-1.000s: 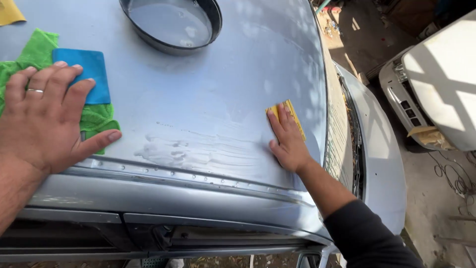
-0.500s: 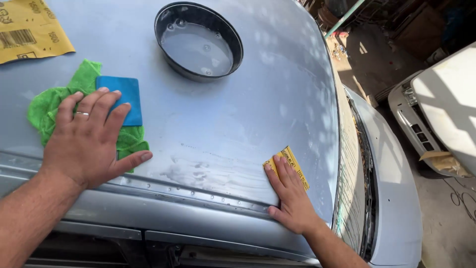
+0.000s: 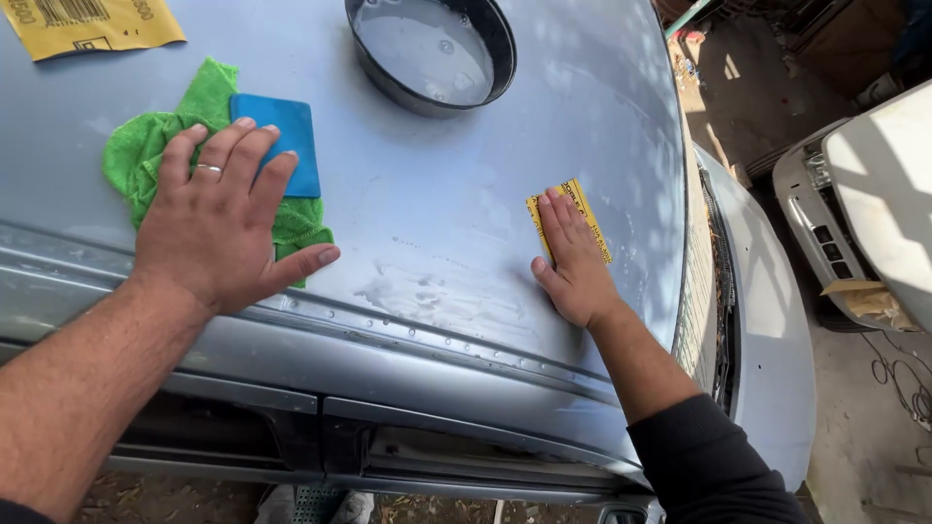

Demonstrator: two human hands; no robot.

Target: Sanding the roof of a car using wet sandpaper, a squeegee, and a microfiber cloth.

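The sandpaper [image 3: 573, 218], a small yellow strip, is lying flat on the silver hood [image 3: 437, 194], right of centre and near the hood's right edge. The right hand [image 3: 575, 257] is pressing down on it with straight, flat fingers, palm to the panel; nothing is being clasped, the strip is only being pinned under the fingers, and its far end and right edge are showing past them. Just left of that hand, wet smears [image 3: 427, 291] are streaking the paint toward the near edge of the hood.

Well apart, on the left, the left hand [image 3: 218, 228] is resting spread open and flat, a ring [image 3: 209, 170] on one finger. Its fingers are lying across a green cloth [image 3: 146, 155] and touching the near edge of a blue block [image 3: 282, 136] that is sitting on the cloth; the thumb is pointing right along the hood. This hand is gripping nothing either.

Farther off, at the middle of the hood, a round black bowl [image 3: 432, 53] is holding water. At the far left corner a larger yellow sheet [image 3: 92, 24] is lying flat, partly cut off by the picture's edge.

Along the near side the hood's seam [image 3: 408, 335] is running left to right with a row of small rivets. On the right, past the hood, a white car [image 3: 864, 213] is standing on the dirt ground [image 3: 874, 427].
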